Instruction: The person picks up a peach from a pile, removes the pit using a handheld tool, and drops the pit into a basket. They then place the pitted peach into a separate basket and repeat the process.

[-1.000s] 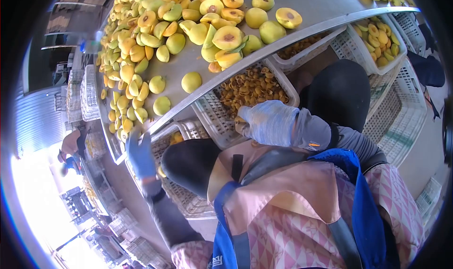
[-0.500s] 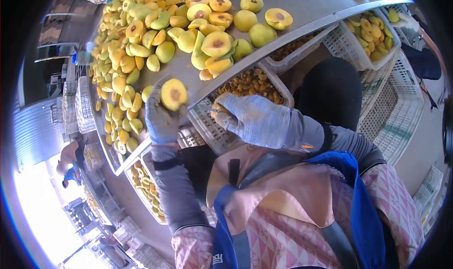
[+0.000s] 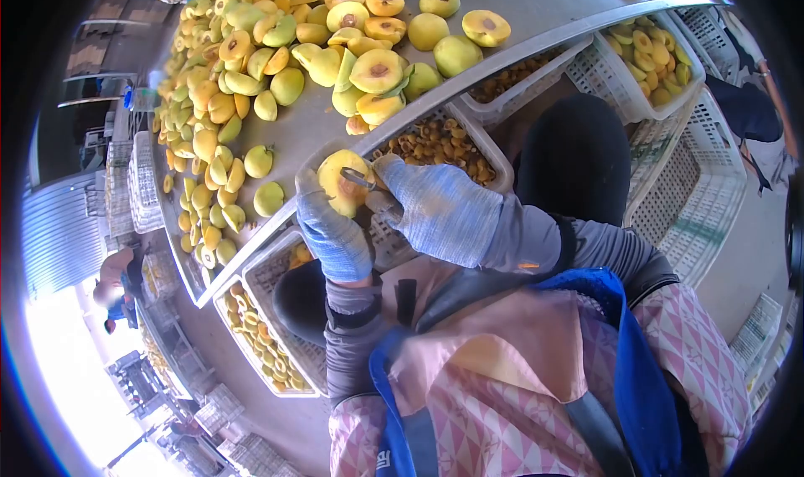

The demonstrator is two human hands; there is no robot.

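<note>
My left hand (image 3: pixel 335 236), in a blue-grey glove, holds a halved yellow peach (image 3: pixel 337 184) with its cut face turned up. Closed around the handle of a small metal pitting tool (image 3: pixel 358 177) is my gloved right hand (image 3: pixel 444 213). The tool's metal tip lies against the middle of the cut face; the handle is mostly hidden in the fist. Both hands are just off the metal table's front edge, above a crate of brown peach pits (image 3: pixel 444 149). Several peach halves (image 3: pixel 377 71) lie on the table close by.
A large heap of peaches (image 3: pixel 243 58) covers the left of the metal table (image 3: pixel 536 16). White crates of peach halves stand at lower left (image 3: pixel 264 343) and upper right (image 3: pixel 649 58). Another crate (image 3: pixel 695 184) is at right. Part of another person (image 3: pixel 749 108) shows at far right.
My left hand has moved right and slightly down with the peach half, meeting my right hand. The tool's tip now touches the cut face. Two whole-looking peaches now show on the table's left part.
</note>
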